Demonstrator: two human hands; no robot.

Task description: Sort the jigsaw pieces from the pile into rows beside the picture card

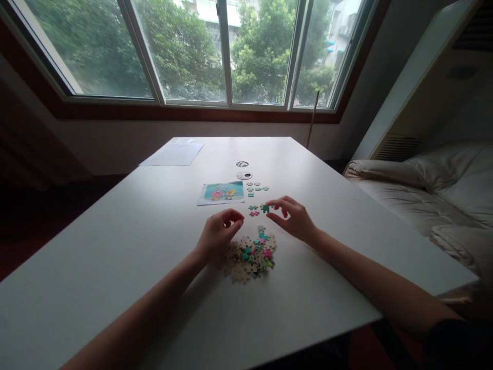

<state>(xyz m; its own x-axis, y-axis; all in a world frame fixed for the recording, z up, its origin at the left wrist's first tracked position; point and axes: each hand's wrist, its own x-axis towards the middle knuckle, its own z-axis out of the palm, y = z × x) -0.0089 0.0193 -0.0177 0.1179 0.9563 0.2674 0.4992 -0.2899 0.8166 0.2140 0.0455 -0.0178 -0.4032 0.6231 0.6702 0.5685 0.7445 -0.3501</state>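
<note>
Head view: right hand point(295, 219) holds a green puzzle piece point(266, 208)

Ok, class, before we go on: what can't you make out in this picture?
In the head view:
- Puzzle pile: its lower pieces, hidden under the upper ones.
- Left hand: whether it pinches anything; its own curl hides this.
- Paper: any writing, too small and faint to read.
- Sofa: its full length, cut off by the right edge.

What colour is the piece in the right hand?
Green; the piece in the right hand shows best in the head view.
</note>
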